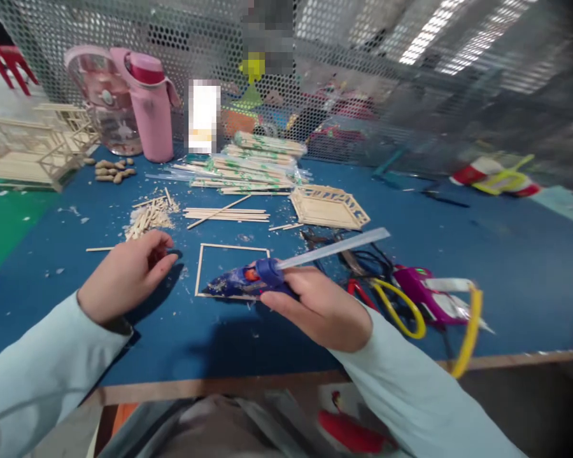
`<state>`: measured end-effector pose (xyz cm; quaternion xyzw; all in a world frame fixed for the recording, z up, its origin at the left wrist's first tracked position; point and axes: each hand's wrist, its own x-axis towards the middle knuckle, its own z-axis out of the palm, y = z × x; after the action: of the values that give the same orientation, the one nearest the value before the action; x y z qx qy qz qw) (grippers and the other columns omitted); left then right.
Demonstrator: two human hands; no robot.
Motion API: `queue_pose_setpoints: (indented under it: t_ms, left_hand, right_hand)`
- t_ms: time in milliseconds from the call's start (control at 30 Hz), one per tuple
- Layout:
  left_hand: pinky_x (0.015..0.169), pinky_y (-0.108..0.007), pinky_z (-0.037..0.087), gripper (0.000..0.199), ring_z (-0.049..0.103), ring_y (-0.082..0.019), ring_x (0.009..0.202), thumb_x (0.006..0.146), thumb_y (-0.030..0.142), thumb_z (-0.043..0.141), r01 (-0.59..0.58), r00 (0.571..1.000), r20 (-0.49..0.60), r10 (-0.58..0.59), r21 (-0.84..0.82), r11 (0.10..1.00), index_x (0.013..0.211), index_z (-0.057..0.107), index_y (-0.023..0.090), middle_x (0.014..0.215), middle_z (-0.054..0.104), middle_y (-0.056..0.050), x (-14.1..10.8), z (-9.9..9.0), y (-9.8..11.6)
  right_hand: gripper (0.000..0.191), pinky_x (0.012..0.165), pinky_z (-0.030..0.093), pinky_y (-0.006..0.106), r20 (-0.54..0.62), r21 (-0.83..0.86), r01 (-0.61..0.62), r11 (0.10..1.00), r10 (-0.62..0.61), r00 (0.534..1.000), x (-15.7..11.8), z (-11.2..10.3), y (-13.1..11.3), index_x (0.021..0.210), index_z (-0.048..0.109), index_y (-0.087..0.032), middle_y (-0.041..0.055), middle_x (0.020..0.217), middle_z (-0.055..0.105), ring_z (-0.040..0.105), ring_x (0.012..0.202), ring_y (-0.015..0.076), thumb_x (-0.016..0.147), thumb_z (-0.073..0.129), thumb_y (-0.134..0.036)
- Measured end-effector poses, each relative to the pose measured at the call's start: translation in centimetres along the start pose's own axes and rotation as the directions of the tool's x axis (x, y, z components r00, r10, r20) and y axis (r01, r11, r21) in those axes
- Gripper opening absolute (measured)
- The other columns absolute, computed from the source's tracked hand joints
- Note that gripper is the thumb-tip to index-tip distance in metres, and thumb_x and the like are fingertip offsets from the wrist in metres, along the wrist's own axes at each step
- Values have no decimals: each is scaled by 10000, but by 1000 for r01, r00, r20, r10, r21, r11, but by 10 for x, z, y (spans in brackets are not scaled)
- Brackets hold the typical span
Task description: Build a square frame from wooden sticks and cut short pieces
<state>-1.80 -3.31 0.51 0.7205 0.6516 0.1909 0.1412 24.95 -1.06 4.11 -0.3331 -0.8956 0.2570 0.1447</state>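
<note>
My right hand (322,305) is wrapped round a blue hot glue gun (236,280), with a long translucent glue stick (337,248) poking out of its back end. The gun's dark nozzle points left, at the near left corner of a rectangular frame of thin wooden sticks (199,267) lying flat on the table. Part of the frame's near side is hidden by the gun. Left of the frame, my left hand (131,273) hovers with loosely bent fingers, its thumb apart from the index finger and nothing visible between them. A single stick (99,249) lies just behind it.
On the blue table (138,356) are a pile of stick offcuts (150,219), loose sticks (243,216), bagged sticks (258,165) and a small wooden tray-like model (329,207). Purple pliers-like tool (420,292) and cables lie right. Bottles (153,114), peanuts (112,170) and wooden models (28,152) stand left.
</note>
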Motion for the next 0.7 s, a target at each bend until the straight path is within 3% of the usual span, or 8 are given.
queue_pose_setpoints:
  t_ms: [167, 367, 700]
  left_hand:
    - [583, -284, 381, 294, 576, -193, 640, 827, 390, 379, 3, 996, 85, -9, 76, 997, 995, 511, 188, 726, 626, -25, -3, 3, 4]
    - [596, -282, 381, 320, 595, -199, 677, 835, 373, 375, 9, 995, 97, -21, 125, 992, 1069, 495, 192, 758, 646, -20, -3, 4, 6]
    - [597, -272, 388, 313, 606, -191, 683, 843, 366, 372, -22, 992, 125, 4, 143, 989, 1074, 508, 204, 790, 668, -24, -4, 7, 7]
  right_hand:
    - [303, 697, 461, 281, 63, -137, -24, 990, 32, 998, 11, 4, 1, 928, 622, -158, 97, 894, 682, 635, 827, 212, 888, 399, -359]
    - [387, 581, 413, 264, 88, -225, 31, 974, -11, 996, 13, 6, 2, 836, 602, -149, 89, 740, 652, 606, 647, 184, 913, 327, -409]
    - [417, 588, 410, 262, 58, -267, 55, 962, -41, 997, 14, 4, 3, 851, 601, -153, 80, 728, 649, 606, 669, 184, 918, 295, -429]
